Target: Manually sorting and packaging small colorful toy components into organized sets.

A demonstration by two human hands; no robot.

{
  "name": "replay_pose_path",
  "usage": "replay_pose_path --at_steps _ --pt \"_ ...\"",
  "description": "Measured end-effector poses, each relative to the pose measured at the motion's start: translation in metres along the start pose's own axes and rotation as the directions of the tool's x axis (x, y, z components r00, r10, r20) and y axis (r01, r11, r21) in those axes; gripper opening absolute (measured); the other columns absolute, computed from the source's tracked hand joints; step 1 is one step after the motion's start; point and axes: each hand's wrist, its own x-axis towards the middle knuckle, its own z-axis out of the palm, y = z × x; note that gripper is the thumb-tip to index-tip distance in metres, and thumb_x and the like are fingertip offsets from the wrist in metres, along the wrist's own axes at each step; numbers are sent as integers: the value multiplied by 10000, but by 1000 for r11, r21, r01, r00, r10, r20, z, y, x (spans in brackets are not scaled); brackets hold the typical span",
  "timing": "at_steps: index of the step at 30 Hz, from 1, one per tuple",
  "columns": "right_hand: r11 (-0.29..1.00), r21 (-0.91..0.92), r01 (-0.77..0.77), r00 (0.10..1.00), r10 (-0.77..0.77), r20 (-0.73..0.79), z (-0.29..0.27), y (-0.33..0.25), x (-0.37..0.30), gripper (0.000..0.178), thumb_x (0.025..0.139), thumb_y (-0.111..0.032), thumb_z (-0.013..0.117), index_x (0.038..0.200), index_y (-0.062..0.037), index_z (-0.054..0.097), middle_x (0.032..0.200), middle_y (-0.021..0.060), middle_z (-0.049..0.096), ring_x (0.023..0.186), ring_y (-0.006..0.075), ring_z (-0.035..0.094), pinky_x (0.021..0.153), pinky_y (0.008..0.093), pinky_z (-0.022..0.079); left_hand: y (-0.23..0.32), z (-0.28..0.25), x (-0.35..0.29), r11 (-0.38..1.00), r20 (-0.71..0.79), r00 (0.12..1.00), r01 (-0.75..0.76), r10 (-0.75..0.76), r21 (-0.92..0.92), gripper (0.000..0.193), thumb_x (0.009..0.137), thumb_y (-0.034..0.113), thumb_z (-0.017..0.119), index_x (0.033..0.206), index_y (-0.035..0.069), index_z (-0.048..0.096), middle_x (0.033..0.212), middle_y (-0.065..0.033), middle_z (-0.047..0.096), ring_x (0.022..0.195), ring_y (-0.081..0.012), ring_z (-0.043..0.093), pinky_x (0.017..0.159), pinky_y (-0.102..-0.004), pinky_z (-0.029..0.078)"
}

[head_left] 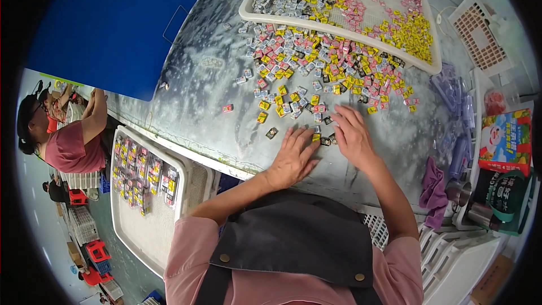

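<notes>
My left hand (293, 155) rests low over the grey table with its fingers apart. Its fingertips are by a small yellow piece (316, 137) and a few dark ones. To its right, my right hand (353, 135) has its fingers stretched forward and down among small dark pieces (333, 139); whether a fingertip touches one I cannot make out. A lone dark piece (271, 133) lies left of my left hand. Beyond both hands spreads a loose heap of small wrapped, block-shaped pieces (322, 56) in yellow, pink, white-grey and black.
A white tray (339, 29) holding similar pieces sorted roughly by colour stands at the back. At lower left is another white tray (147, 237) with filled clear packs (135, 175). A blue panel (113, 28) covers the far left. Purple cloth (433, 192) hangs right; a person (73, 141) works at left.
</notes>
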Motion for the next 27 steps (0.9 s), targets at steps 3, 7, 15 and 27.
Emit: replay_pose_path --at_steps 3,7,15,27 --pt "1000 6 28 999 -28 15 15 2 24 305 886 -26 644 1191 -16 641 1254 141 602 1183 343 559 1006 427 472 -11 0 9 997 -59 997 55 -51 61 551 842 181 729 1338 30 542 1453 -229 423 1364 -447 386 1141 -626 270" --pt "997 -73 7 1000 -6 7 30 16 32 193 877 -67 664 1067 -37 644 1060 111 626 1025 319 591 894 436 496 -28 -14 8 975 -116 988 125 -105 182 491 870 141 696 1321 6 558 1458 -233 429 1373 -442 378 1159 -597 260" --pt "952 -14 -306 950 305 -67 21 13 13 194 878 -168 707 991 -36 621 905 149 609 918 348 593 814 459 490 -43 -10 24 971 -74 994 90 -75 222 541 906 162 668 1409 46 504 1526 -235 367 1417 -448 330 1168 -580 259" --pt "964 24 -265 963 266 -35 -6 14 -4 211 895 -78 679 1090 -17 626 1033 133 600 917 354 608 781 431 502 2 -8 2 994 -80 992 99 -101 -37 496 828 155 761 1269 8 588 1355 -235 475 1220 -431 476 1044 -512 403"
